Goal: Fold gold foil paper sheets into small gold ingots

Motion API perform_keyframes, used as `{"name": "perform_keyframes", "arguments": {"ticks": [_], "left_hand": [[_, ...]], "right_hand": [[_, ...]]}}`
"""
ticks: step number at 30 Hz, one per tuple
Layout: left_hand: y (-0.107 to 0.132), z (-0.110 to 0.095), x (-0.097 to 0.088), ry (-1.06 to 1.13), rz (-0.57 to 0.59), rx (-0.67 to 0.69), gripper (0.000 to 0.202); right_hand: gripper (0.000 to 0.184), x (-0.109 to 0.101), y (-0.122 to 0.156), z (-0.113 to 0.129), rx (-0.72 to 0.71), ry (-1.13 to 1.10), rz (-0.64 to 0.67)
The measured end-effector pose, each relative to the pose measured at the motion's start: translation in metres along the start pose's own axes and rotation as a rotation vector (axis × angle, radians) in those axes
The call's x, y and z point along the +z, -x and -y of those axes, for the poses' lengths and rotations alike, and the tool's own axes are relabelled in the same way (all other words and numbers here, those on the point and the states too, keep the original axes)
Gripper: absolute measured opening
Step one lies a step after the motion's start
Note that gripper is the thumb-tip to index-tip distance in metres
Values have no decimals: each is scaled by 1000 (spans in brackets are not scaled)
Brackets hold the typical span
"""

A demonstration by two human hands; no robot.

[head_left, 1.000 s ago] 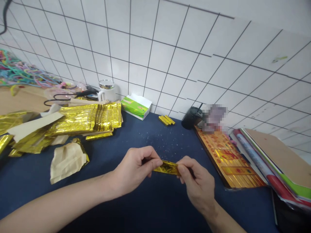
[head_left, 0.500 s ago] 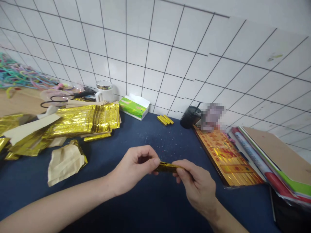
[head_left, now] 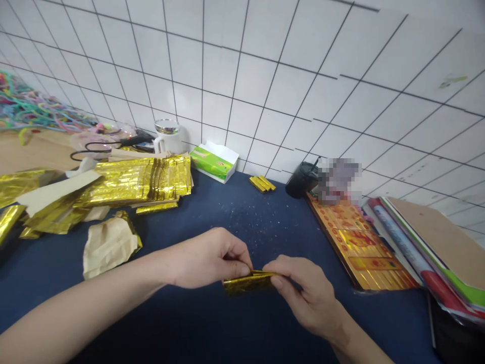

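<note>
Over the dark blue table (head_left: 235,323), my left hand (head_left: 210,258) and my right hand (head_left: 303,290) pinch the two ends of a small folded gold foil paper (head_left: 246,283). Both hands have their fingers closed on it, thumbs on top. The foil lies almost level between them, just above the cloth. A stack of gold foil sheets (head_left: 140,179) lies to the far left. Three folded gold pieces (head_left: 262,183) rest near the wall.
A crumpled tan paper (head_left: 108,245) lies left of my forearm. By the tiled wall stand a white mug (head_left: 166,137), a green tissue pack (head_left: 214,163) and a black cup (head_left: 301,179). An orange-gold printed stack (head_left: 359,245) and folders (head_left: 424,247) fill the right side.
The foil piece has turned and dropped lower, now showing its broad side. Both hands moved slightly down and toward me while keeping their pinch.
</note>
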State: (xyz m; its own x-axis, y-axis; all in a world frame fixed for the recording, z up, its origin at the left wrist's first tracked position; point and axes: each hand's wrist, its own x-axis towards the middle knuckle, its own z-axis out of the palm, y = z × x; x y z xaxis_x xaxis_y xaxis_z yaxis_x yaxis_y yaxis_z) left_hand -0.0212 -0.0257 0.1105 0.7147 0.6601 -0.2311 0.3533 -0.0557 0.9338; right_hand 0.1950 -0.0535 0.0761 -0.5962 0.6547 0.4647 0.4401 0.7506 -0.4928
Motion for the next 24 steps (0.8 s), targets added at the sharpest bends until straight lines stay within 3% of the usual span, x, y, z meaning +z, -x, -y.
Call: {"name": "perform_keyframes", "arguments": {"ticks": [5,10,17,24], "left_hand": [[2,-2,4,-120,-75,-2,13],[7,-9,6,-281,-75,32,16],[12,-11,12,-283,-87,-18,21],[5,-3,11,-288,-199,16,17]], "right_hand": [[12,1,0,1,16,18,-19],[14,0,-1,5,52,67,-58],[16,2,-1,4,33,138,-96],[16,0,0,-1,78,-67,-83]]}}
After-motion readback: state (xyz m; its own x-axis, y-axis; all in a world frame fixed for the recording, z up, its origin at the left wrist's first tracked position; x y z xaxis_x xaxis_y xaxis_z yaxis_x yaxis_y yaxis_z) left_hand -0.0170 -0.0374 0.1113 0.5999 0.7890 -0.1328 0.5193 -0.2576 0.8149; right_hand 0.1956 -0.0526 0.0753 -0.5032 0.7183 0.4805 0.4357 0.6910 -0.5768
